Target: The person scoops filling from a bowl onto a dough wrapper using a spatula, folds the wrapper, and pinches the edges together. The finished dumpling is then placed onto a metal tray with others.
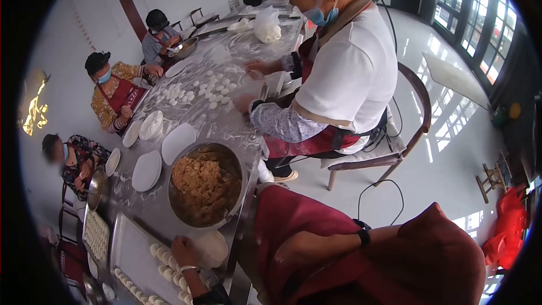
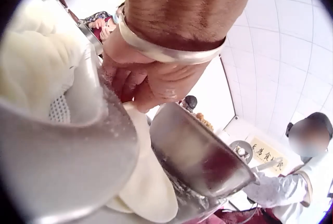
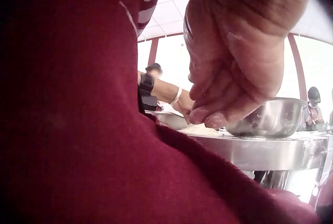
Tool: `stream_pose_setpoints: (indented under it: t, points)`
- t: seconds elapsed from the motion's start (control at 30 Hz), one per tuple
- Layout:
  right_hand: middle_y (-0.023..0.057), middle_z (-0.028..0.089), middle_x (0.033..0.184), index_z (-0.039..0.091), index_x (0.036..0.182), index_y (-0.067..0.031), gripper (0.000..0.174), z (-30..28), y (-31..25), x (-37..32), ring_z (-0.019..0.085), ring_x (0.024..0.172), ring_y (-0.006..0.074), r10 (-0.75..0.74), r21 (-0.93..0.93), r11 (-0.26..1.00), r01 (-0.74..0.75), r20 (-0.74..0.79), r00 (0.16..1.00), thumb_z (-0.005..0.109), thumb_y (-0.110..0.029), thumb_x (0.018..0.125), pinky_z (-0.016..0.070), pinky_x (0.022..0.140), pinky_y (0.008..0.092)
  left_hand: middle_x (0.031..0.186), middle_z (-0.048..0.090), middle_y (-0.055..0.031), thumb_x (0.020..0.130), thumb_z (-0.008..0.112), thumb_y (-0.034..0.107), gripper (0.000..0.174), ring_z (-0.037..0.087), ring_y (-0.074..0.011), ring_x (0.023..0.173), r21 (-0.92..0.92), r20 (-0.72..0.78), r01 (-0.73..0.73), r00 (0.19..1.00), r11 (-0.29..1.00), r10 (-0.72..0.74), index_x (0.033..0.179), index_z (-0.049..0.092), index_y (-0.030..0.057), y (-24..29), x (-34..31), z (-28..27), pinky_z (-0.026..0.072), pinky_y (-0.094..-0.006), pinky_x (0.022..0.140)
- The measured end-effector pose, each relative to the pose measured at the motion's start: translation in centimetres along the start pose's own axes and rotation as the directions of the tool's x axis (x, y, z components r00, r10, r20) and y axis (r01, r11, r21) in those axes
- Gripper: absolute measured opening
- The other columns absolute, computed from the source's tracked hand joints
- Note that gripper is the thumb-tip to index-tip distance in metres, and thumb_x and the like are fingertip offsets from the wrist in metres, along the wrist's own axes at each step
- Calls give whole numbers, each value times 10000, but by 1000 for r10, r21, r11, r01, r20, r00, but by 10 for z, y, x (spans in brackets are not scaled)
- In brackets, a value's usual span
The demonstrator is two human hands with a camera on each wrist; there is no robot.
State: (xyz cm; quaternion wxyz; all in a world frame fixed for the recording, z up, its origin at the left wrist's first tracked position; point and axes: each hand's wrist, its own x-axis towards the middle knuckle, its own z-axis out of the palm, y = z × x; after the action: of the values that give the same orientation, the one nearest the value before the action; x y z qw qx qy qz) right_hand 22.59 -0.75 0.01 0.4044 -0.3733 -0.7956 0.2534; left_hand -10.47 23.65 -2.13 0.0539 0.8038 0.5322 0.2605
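The left hand [image 1: 185,251] pinches the edge of the wrappers [image 1: 214,249], which lie just beside the bowl [image 1: 241,178] and stretch lengthwise from its fingertips, while the right hand [image 3: 237,63], farther from them, has loosely bent fingers holding nothing visible.

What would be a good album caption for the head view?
A left hand at the dough, near a tray of dumplings and a big bowl of filling.
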Motion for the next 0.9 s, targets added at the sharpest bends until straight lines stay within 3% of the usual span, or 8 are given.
stream_pose_setpoints:
  t: [0.1, 0.23, 0.3, 0.33, 0.4, 0.53, 0.63, 0.9]
  points:
    - [165, 656, 896, 639, 942, 7, 216, -6, -3, 11, 663, 830, 306, 98, 210, 973, -99, 18, 995, 638, -169, 816, 517, 753, 394, 722, 601, -100, 779, 640, 44, 68, 606, -224, 700, -306, 59, 206, 978, 929, -198, 785, 583, 7, 14, -7, -21, 484, -362, 587]
    - [145, 690, 980, 638, 1037, 33, 288, 4, 2, 46, 681, 920, 220, 492, 590, 592, -549, 274, 826, 577, -236, 953, 541, 810, 365, 770, 590, -22, 831, 641, 85, 77, 577, -111, 705, -764, 189, 438, 855, 474, -484, 834, 601, 19, 30, -18, -37, 495, -287, 546]
    - [136, 694, 1053, 623, 1124, 39, 353, 35, 27, 58, 672, 988, 204, 498, 723, 342, -600, 402, 769, 526, -280, 1006, 546, 865, 357, 792, 580, -5, 836, 670, 121, 124, 567, -112, 689, -847, 178, 390, 849, 362, -498, 889, 609, 28, 54, -27, -49, 515, -297, 568]
    - [143, 679, 1095, 594, 1175, 38, 371, 42, 26, 66, 666, 1013, 222, 537, 745, 257, -616, 420, 732, 517, -286, 1011, 539, 893, 365, 794, 559, 3, 849, 667, 133, 125, 553, -95, 677, -789, 100, 333, 898, 516, -428, 912, 608, 44, 39, -36, -40, 505, -280, 563]
    - [156, 650, 1180, 537, 1275, 37, 423, 54, 26, 80, 653, 1063, 259, 580, 747, 85, -660, 501, 642, 499, -298, 1020, 524, 950, 379, 764, 548, 25, 866, 648, 114, 73, 540, -80, 633, -925, 286, 375, 785, 54, -549, 928, 620, 86, 70, -51, -49, 454, -234, 523]
    - [205, 591, 1259, 447, 1339, 56, 502, 57, 21, 92, 636, 1081, 302, 569, 763, -103, -638, 572, 591, 419, -347, 1040, 507, 973, 408, 890, 612, -33, 884, 668, 171, 217, 632, -125, 798, -894, 419, 445, 790, -51, -448, 1033, 624, 19, 119, -89, -71, 557, -287, 680]
    - [195, 614, 1198, 497, 1272, 51, 481, 61, 33, 90, 647, 1031, 302, 528, 721, -127, -681, 630, 570, 404, -358, 1037, 531, 925, 433, 914, 614, -33, 898, 666, 190, 238, 626, -125, 832, -851, 515, 496, 724, -173, -459, 1056, 624, 16, 135, -113, -66, 543, -280, 730]
    - [102, 659, 972, 609, 1093, 29, 265, 68, 32, 97, 651, 861, 205, 539, 791, -23, -612, 525, 658, 649, -160, 912, 547, 766, 355, 880, 613, 8, 939, 634, 194, 198, 575, -59, 779, -845, 489, 535, 772, 0, -406, 1035, 628, 22, 137, -135, -29, 475, -214, 680]
